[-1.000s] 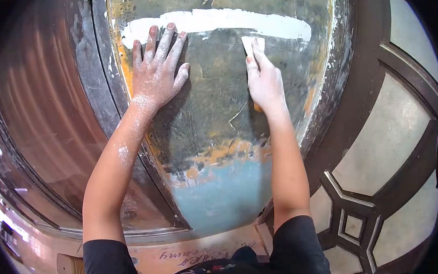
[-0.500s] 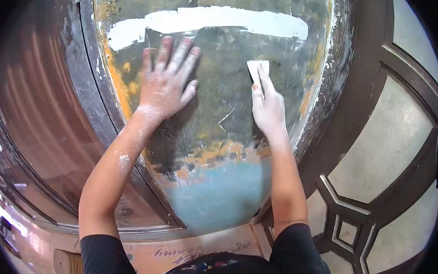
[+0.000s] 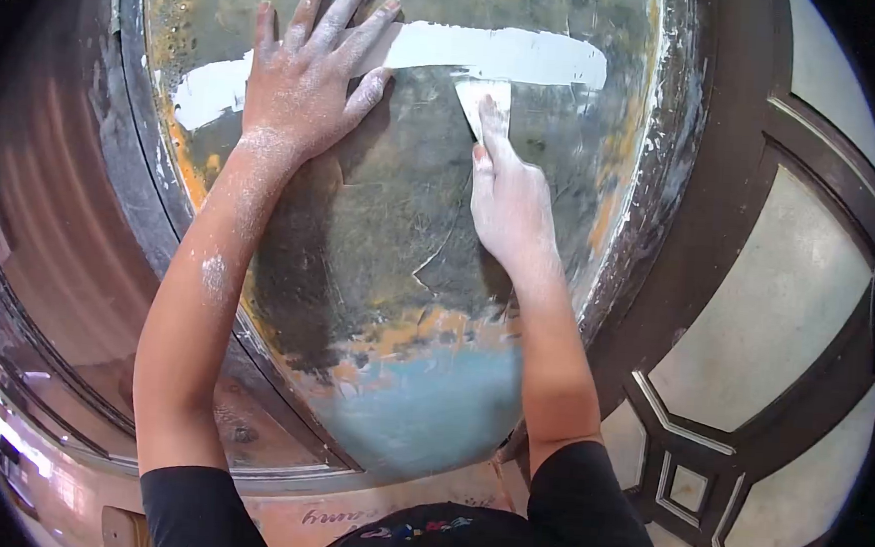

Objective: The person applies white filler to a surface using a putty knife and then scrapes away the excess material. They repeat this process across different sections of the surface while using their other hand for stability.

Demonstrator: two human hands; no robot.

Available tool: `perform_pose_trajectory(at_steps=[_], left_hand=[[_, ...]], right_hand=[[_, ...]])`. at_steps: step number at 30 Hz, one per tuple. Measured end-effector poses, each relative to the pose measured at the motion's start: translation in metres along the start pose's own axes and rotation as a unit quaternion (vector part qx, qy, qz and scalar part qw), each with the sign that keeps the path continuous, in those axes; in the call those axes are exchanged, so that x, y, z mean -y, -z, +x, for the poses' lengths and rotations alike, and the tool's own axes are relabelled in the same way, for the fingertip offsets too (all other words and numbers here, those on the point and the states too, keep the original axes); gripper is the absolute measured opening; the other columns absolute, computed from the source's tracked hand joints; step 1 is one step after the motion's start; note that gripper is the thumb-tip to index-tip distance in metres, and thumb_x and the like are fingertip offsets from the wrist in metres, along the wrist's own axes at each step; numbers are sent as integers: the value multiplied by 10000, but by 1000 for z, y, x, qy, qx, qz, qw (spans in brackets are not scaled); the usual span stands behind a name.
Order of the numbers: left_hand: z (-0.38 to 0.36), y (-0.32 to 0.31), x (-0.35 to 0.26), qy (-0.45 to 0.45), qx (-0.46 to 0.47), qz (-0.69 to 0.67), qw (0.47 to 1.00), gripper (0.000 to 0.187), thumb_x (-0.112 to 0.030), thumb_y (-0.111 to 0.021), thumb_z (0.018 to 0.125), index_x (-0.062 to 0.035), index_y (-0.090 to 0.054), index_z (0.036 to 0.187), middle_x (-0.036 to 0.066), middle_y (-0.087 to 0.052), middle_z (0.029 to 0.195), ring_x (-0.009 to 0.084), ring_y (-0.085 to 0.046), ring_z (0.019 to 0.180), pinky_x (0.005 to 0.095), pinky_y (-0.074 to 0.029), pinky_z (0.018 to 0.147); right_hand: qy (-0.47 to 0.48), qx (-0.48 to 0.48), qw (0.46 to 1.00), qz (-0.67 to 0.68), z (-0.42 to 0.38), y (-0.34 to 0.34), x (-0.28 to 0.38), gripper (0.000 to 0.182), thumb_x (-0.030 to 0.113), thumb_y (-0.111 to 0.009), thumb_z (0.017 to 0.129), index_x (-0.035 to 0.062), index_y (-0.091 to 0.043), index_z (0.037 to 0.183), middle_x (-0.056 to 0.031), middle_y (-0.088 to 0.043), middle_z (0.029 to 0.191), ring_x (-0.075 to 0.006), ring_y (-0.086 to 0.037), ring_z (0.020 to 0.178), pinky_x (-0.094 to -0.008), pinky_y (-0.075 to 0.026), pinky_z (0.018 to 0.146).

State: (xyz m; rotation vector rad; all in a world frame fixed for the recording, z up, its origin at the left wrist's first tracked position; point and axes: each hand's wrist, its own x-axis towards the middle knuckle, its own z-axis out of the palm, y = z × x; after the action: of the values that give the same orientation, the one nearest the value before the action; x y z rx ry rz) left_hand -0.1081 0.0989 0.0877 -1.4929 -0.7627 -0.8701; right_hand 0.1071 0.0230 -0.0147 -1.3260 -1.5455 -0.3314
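Observation:
My left hand [image 3: 307,80] lies on the mottled wall panel [image 3: 380,230] with its fingers spread, covering part of a white filler band [image 3: 501,52]. White powder coats both hands and the left forearm. In my right hand [image 3: 511,193] is a putty knife [image 3: 476,100], gripped with the index finger stretched along its white-smeared blade. The blade's edge sits just below the white band, near its middle. The handle is hidden inside my palm. Lower down, a crack shows in the dark surface, above patches of orange and pale blue paint.
A dark frame edge [image 3: 155,146] borders the panel on the left, with a brown curtain-like surface [image 3: 55,220] beyond it. To the right stands a dark wooden door [image 3: 733,191] with pale inset panels. A pink surface [image 3: 342,516] with handwriting lies below.
My left hand has moved up the panel, from below the white band onto it. My right hand has brought the putty knife up and slightly left, close under the band.

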Motion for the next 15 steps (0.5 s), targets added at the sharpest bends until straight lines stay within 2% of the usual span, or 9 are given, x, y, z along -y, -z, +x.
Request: perform_pose_trajectory(at_steps=[2, 6, 8, 10, 11, 15], left_hand=[[-2, -4, -1, 0, -6, 5, 1000, 621, -555, -482, 993, -412, -318, 1574, -47, -239, 1678, 280, -211, 1545, 645, -153, 1216], [-4, -5, -1, 7, -30, -8, 999, 610, -552, -480, 997, -418, -323, 1570, -35, -269, 1667, 281, -223, 1540, 633, -157, 1222], [-3, 4, -3, 15, -10, 16, 1000, 612, -556, -482, 995, -406, -333, 1569, -31, -268, 1667, 279, -228, 1538, 631, -153, 1225], [2, 21, -7, 33, 71, -63, 995, 728, -426, -602, 889, -215, -396, 1555, 125, -252, 1661, 403, -177, 1538, 656, -155, 1198], [2, 23, -7, 32, 74, -65, 995, 728, -426, -602, 889, -215, -396, 1555, 125, -252, 1661, 403, -177, 1538, 656, -155, 1198], [1, 20, -7, 29, 54, -46, 997, 708, -441, -603, 891, -211, -426, 1537, 132, -293, 1643, 390, -207, 1532, 634, -162, 1211]], right_hand=[[-50, 50, 997, -12, 12, 11, 13, 532, 214, -452, 1053, 139, -340, 1568, -304, -680, 889, -469, -670, 845, -559, -524, 789], [-24, 24, 999, 1, -4, 3, 3, 530, 214, -450, 1058, 150, -335, 1571, -296, -679, 863, -466, -672, 846, -544, -523, 776], [-25, 25, 999, -12, -2, -3, -2, 540, 201, -448, 1054, 155, -321, 1576, -295, -679, 850, -473, -672, 832, -541, -524, 774], [1, 4, 1000, 3, 4, 2, 3, 545, 195, -449, 1050, 157, -316, 1578, -298, -676, 841, -479, -670, 825, -540, -522, 781], [-41, 37, 998, 10, 6, 8, 11, 549, 195, -450, 1050, 164, -312, 1581, -305, -671, 843, -483, -667, 828, -546, -516, 787], [-41, 35, 998, 31, -4, 3, 8, 554, 191, -448, 1048, 168, -308, 1583, -316, -666, 843, -496, -656, 837, -569, -498, 793]])
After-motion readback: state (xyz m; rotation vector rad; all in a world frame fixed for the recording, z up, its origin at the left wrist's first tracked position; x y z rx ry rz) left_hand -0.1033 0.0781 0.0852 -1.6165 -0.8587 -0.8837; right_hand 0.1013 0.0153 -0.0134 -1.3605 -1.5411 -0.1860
